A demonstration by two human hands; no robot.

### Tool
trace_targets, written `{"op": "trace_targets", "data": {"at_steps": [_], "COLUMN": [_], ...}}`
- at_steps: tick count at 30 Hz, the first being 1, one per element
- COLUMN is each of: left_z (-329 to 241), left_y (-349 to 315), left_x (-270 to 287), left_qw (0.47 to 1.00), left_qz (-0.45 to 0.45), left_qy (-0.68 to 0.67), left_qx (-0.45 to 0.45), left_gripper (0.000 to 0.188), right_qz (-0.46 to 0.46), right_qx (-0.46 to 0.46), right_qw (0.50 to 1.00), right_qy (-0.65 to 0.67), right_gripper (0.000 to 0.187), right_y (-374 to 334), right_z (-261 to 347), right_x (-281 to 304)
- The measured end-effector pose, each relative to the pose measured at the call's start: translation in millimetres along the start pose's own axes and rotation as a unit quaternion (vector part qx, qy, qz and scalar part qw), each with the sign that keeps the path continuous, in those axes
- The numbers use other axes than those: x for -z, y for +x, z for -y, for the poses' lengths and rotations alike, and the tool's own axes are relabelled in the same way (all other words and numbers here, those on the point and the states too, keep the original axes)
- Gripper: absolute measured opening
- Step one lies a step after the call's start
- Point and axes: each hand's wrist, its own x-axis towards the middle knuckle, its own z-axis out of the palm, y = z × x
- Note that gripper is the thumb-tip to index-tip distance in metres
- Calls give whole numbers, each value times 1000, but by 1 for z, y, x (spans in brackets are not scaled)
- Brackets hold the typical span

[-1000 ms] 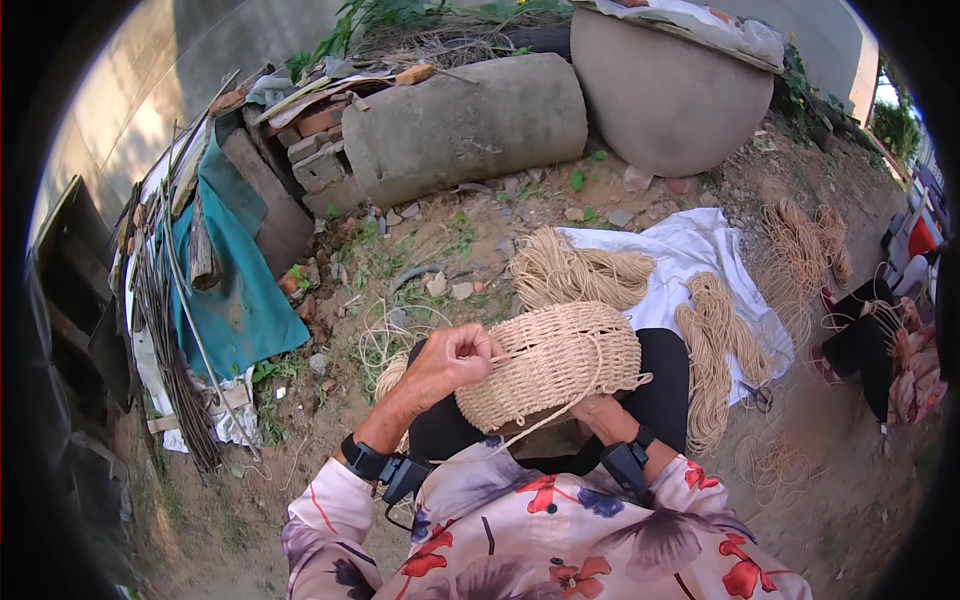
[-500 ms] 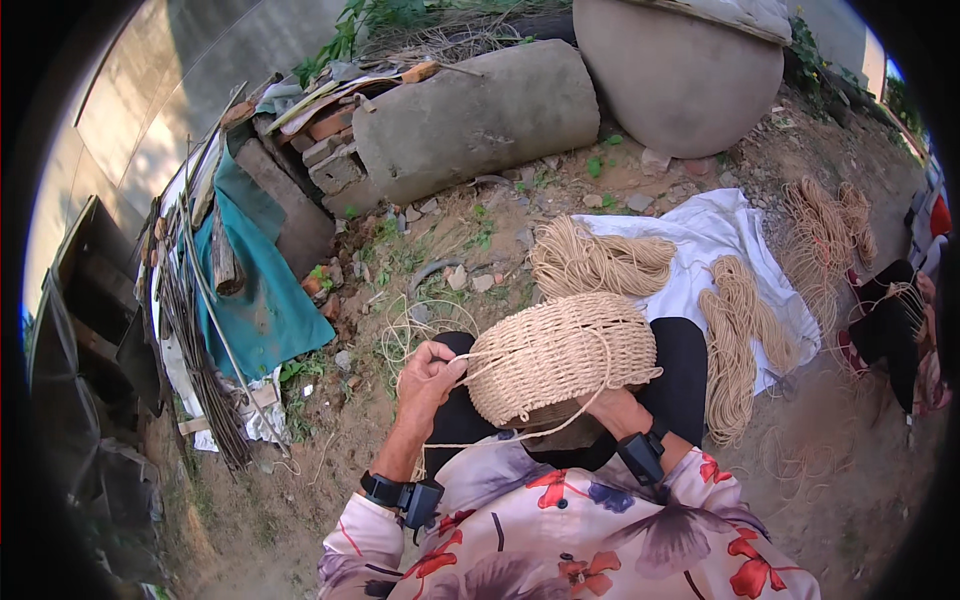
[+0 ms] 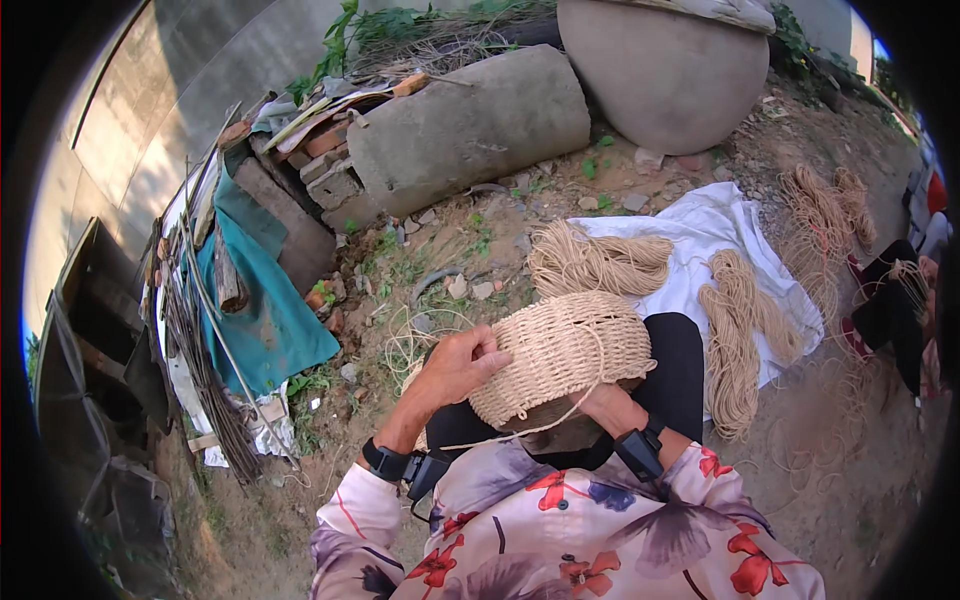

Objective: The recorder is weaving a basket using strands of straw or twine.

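Note:
A round basket (image 3: 560, 350) woven of pale straw-coloured cord lies tilted on its side on my lap, its opening toward me. My left hand (image 3: 460, 368) is at the basket's left wall with its fingers closed in a pinch; the cord strand between them is mostly hidden. My right hand (image 3: 610, 408) reaches into the opening at the lower right, its fingers hidden inside. A loose cord (image 3: 510, 437) runs from the left across my lap, past my right hand and up over the basket wall. Thin loops of cord (image 3: 405, 345) lie beyond my left hand.
Bundles of cord (image 3: 600, 258) lie on and around a white cloth (image 3: 715, 215) at the right. A concrete cylinder (image 3: 470, 130) and large rounded vessel (image 3: 665, 75) stand behind. Teal cloth (image 3: 262, 325) and sticks (image 3: 200, 370) are left. Another person's dark-clad legs (image 3: 885, 315) show far right.
My left hand has moved right, from beside the basket with a strand pinched to against its wall. My right hand stays inside the basket. The view has shifted slightly.

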Motion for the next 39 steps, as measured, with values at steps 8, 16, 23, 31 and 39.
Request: {"op": "trace_targets", "data": {"at_steps": [8,16,23,31,39], "left_z": [37,90,32,-1,117], "left_y": [-1,-66,-39,-25,-68], "left_x": [8,44,3,-8,49], "left_qw": [951,949,919,969,910], "left_qz": [47,-174,-230,-149,-278], "left_qy": [-296,206,274,134,276], "left_qx": [81,163,-167,-142,136], "left_gripper": [25,24,19,13,14], "right_qz": [65,348,331,243,-83], "right_qx": [-46,-116,-126,-56,129], "right_qw": [983,928,919,893,831], "right_qy": [166,58,176,376,536], "right_gripper": [40,42,65,93,92], "right_y": [-4,6,-28,-26,1], "right_z": [28,73,123,140,145], "right_x": [-11,-2,22,36,88]}}
